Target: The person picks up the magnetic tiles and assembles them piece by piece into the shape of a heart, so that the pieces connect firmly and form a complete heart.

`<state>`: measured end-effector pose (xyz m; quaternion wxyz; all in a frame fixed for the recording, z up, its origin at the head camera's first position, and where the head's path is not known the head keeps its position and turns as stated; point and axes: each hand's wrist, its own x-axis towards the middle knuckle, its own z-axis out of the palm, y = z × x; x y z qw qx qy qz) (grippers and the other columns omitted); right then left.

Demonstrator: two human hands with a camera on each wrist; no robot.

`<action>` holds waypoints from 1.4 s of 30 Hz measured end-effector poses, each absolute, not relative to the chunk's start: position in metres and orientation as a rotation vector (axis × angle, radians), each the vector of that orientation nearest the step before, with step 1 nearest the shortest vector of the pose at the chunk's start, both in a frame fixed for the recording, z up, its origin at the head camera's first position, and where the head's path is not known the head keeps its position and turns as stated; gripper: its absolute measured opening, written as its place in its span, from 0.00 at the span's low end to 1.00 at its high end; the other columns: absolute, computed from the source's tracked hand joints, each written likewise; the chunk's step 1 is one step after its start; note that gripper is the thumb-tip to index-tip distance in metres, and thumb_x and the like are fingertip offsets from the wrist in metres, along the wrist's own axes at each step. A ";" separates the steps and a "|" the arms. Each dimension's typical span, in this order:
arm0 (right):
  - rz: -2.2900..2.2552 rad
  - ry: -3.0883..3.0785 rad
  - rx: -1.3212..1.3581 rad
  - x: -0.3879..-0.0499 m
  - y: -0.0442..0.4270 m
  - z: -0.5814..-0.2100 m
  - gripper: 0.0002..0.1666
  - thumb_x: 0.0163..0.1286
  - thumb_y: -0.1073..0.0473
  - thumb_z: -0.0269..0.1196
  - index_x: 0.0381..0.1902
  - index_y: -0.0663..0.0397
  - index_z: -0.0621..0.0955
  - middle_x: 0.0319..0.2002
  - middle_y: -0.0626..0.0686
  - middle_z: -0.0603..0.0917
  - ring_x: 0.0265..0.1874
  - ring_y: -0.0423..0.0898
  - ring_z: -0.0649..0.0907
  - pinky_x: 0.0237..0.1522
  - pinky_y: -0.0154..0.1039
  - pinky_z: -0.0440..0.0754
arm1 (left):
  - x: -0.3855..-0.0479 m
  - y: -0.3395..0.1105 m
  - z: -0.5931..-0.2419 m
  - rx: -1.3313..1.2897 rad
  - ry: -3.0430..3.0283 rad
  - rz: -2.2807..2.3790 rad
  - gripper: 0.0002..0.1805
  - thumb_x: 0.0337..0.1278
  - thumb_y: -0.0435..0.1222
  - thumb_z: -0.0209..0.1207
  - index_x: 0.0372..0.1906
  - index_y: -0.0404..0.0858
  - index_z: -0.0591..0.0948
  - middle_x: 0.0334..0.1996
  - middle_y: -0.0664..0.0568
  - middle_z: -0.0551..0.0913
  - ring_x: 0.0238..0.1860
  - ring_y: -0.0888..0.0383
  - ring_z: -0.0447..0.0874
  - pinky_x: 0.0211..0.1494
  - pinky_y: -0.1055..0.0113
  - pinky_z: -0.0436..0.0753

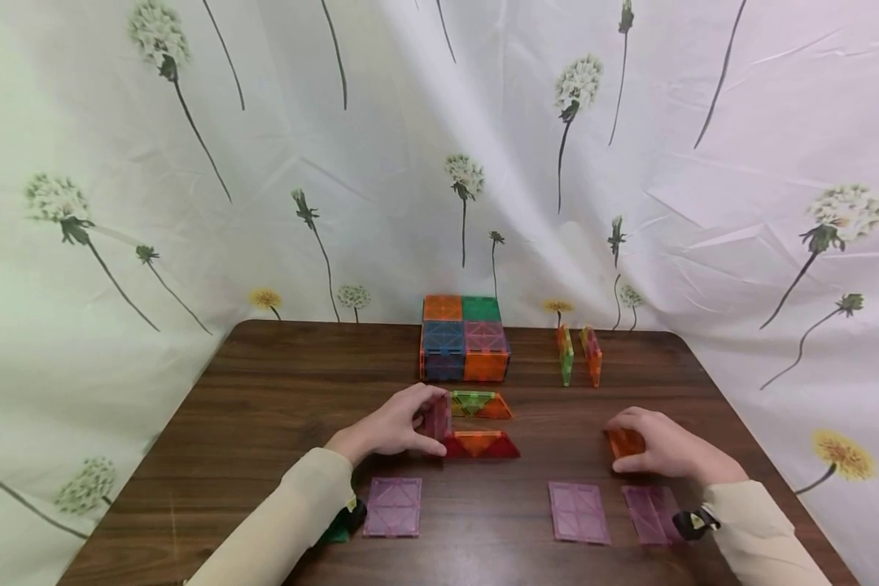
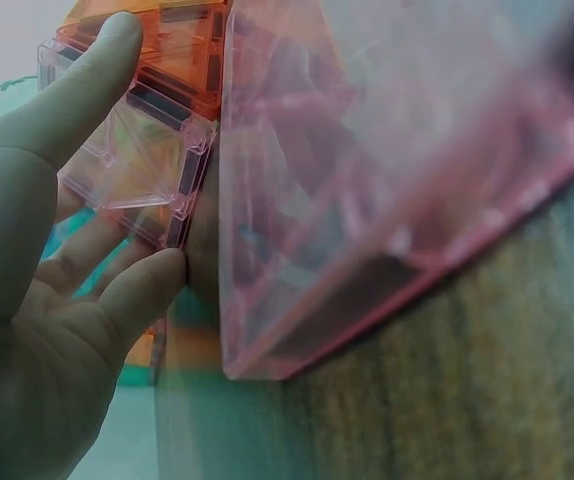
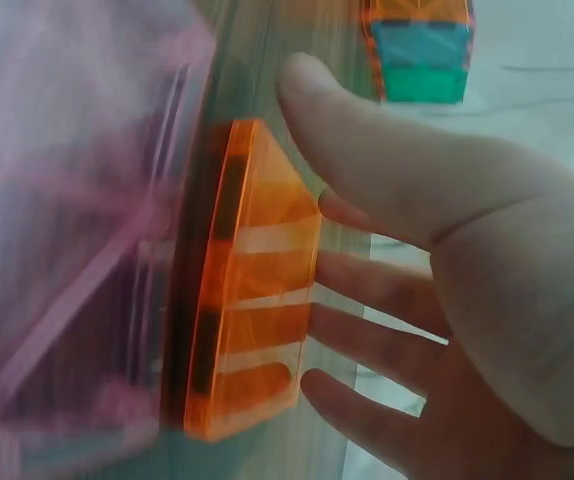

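My left hand [image 1: 394, 422] curls around an upright pink tile [image 1: 438, 417], which stands at the left ends of a green-orange tile row [image 1: 476, 404] and a red-orange one [image 1: 481, 444]. In the left wrist view, the thumb of that hand [image 2: 52, 300] lies against the orange piece [image 2: 182, 55], its fingers at the pink tile [image 2: 132, 165]. My right hand [image 1: 666, 443] is at an upright orange tile [image 1: 626, 442]. The right wrist view shows the fingers of this hand [image 3: 487, 270] spread behind the orange tile [image 3: 262, 300], the thumb apart from it.
A multicoloured tile block [image 1: 464, 338] stands at the table's back. Two upright tile pieces [image 1: 566, 356] [image 1: 592, 356] are to its right. Pink tiles lie flat in front, at left [image 1: 393, 506], centre right [image 1: 579, 512] and by the right wrist [image 1: 648, 514]. A green piece [image 1: 337, 529] is partly under the left forearm.
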<state>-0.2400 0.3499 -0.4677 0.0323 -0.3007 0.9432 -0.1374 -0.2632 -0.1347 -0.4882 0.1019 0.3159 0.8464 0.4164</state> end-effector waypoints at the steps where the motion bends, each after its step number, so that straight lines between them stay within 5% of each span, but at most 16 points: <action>1: -0.429 2.887 -0.910 -0.238 0.352 -0.467 0.36 0.56 0.42 0.81 0.56 0.58 0.86 0.54 0.56 0.85 0.51 0.54 0.85 0.52 0.53 0.84 | -0.263 -0.135 -0.488 0.935 2.503 1.226 0.45 0.52 0.47 0.80 0.73 0.40 0.72 0.61 0.48 0.76 0.61 0.53 0.77 0.63 0.51 0.83; 8: -0.405 2.873 -0.883 -0.232 0.356 -0.460 0.37 0.50 0.56 0.84 0.57 0.63 0.85 0.53 0.58 0.85 0.50 0.54 0.85 0.52 0.54 0.84 | -0.265 -0.135 -0.489 0.934 2.508 1.224 0.45 0.52 0.48 0.80 0.73 0.40 0.72 0.60 0.49 0.76 0.60 0.53 0.77 0.63 0.51 0.83; 19: -0.523 2.997 -0.989 -0.236 0.347 -0.468 0.41 0.55 0.48 0.83 0.60 0.63 0.82 0.52 0.55 0.86 0.48 0.50 0.85 0.50 0.49 0.85 | -0.261 -0.135 -0.488 0.914 2.493 1.221 0.46 0.52 0.47 0.80 0.74 0.39 0.72 0.61 0.48 0.76 0.61 0.53 0.77 0.64 0.51 0.83; 42: -0.891 2.767 -1.193 -0.263 0.245 -0.473 0.45 0.66 0.45 0.76 0.73 0.60 0.74 0.66 0.56 0.81 0.63 0.53 0.82 0.62 0.55 0.82 | -0.259 -0.133 -0.486 0.884 2.487 1.239 0.45 0.53 0.45 0.80 0.74 0.38 0.71 0.62 0.48 0.76 0.62 0.54 0.76 0.65 0.52 0.82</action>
